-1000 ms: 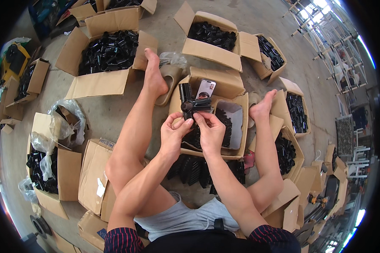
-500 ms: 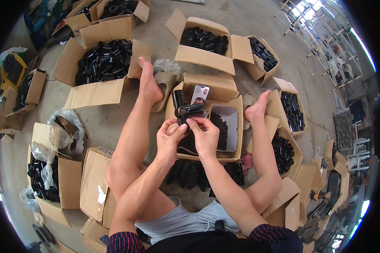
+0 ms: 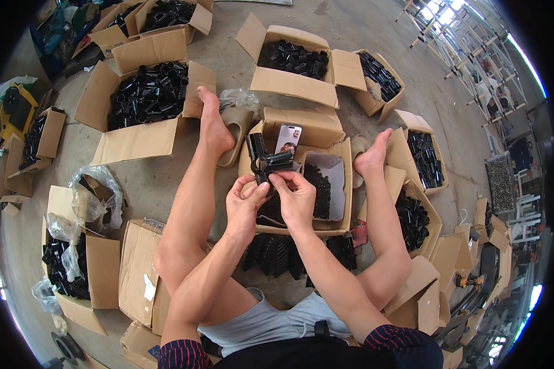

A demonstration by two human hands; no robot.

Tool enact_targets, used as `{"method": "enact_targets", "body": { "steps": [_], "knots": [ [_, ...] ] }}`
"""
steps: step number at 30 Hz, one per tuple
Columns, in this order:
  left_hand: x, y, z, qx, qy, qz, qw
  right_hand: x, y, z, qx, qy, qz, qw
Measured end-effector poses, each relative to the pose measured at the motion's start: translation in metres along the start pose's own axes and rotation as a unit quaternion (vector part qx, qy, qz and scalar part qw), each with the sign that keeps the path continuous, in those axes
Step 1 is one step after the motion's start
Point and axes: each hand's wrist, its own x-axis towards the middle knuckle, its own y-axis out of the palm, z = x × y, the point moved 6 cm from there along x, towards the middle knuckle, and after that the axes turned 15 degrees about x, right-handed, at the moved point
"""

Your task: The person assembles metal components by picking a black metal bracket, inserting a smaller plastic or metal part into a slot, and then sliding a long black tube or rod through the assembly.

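Shifted slightly frame-left, a black, branched, plastic-looking piece [image 3: 262, 165] is pinched by left hand [image 3: 245, 200] and right hand [image 3: 297, 198]; could be dropped through slack grip.

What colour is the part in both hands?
The part is black; head view shows it best.

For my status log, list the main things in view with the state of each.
Black part: held in both hands
Left hand: closed on the part
Right hand: closed on the part
Phone: screen lit
Center carton: open
Gray tray: holding small black pieces
Upper-left carton: open, filled with black parts
Upper-middle carton: open, holding more black parts
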Motion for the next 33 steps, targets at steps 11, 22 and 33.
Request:
{"method": "enact_targets", "body": {
  "steps": [11,22,33],
  "knots": [
    [0.0,0.0,-0.005,-0.007,0.002,-0.01,1.0,-0.007,0.002,-0.001,0.027,0.037,0.006,0.999],
    [0.001,0.0,-0.003,0.001,0.002,0.003,1.0,-0.003,0.005,-0.004,0.096,0.11,0.02,0.989],
    [-0.002,0.003,-0.001,0.009,0.001,0.011,1.0,0.002,-0.004,0.0,0.068,0.172,-0.006,0.983]
  ]
}}
